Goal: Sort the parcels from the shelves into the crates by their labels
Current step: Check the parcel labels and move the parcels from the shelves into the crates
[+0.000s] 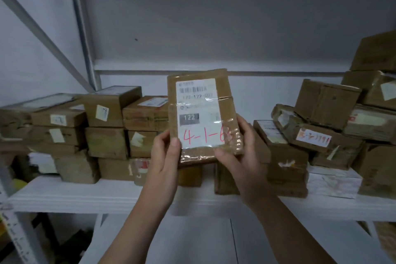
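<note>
Two hands (165, 156) round one labelled parcel (203, 113)

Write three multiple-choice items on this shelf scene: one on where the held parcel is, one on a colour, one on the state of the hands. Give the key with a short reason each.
1. Where is the held parcel?
A. Lifted in front of the shelf
B. Flat on the floor
C. Inside a crate

2. What colour is the handwritten "4-1-6" on its label?
A. Blue
B. Red
C. Green

3. How do the hands hold it?
A. Only the left hand grips it
B. Neither hand touches it
C. Both hands grip its lower edge

Key:
1 A: the parcel stands upright in the air before the stacked boxes.
2 B: the marker digits are plainly red.
3 C: the left hand and right hand each clasp a lower corner, thumbs on the front.
</note>
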Motion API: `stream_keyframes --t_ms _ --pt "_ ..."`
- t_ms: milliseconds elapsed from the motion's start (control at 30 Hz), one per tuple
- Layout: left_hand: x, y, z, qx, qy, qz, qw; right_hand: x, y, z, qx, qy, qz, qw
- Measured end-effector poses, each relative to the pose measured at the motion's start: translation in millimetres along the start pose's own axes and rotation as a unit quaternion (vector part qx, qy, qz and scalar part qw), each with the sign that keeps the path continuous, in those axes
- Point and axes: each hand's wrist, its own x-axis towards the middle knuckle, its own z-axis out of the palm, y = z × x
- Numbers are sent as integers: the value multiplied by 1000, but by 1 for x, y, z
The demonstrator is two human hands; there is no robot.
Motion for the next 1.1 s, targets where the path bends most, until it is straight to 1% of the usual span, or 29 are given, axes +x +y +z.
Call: stream_keyframes --t_ms 67,167,267,333,367,400,467,500,533,567,600,633,700,733,867,1033,1100 --pt "7 4 -21 19 -28 7 999 10 0 18 -9 1 -17 1000" --pt "22 13 -51 65 -56 60 995 30 -2 49 -36 21 -52 998" --pt "50 27 -78 148 -42 111 982 55 0 80 -56 39 -65 996" --pt "76 34 -97 219 -54 140 964 75 4 98 -45 53 -51 996" --pt "92 35 -108 278 -65 152 946 87 6 107 -43 67 -39 996" --pt "108 33 -118 358 -69 159 917 99 7 114 -42 81 -27 995" --pt "138 29 -139 512 -51 154 843 121 10 126 -42 112 3 993" --pt "151 24 -148 568 -44 152 808 131 12 131 -49 127 16 991" --pt "161 18 -157 607 -44 149 779 140 15 135 -64 141 26 988" --pt "168 11 -164 634 -51 145 758 147 18 138 -88 150 32 984" --pt "174 5 -171 647 -61 140 747 153 22 140 -121 151 39 980" --pt "178 0 -177 650 -68 141 744 156 25 141 -163 146 46 975" --pt "182 -7 -185 639 -63 163 749 160 32 143 -250 130 63 957" --pt "182 -9 -186 630 -56 178 754 160 35 143 -269 123 69 953" --pt "183 -13 -186 608 -42 202 767 159 48 147 -229 114 67 964" --pt "183 -14 -181 591 -30 206 780 153 49 148 -239 113 69 962" --pt "181 -14 -179 572 -15 216 791 151 48 148 -239 112 68 962"
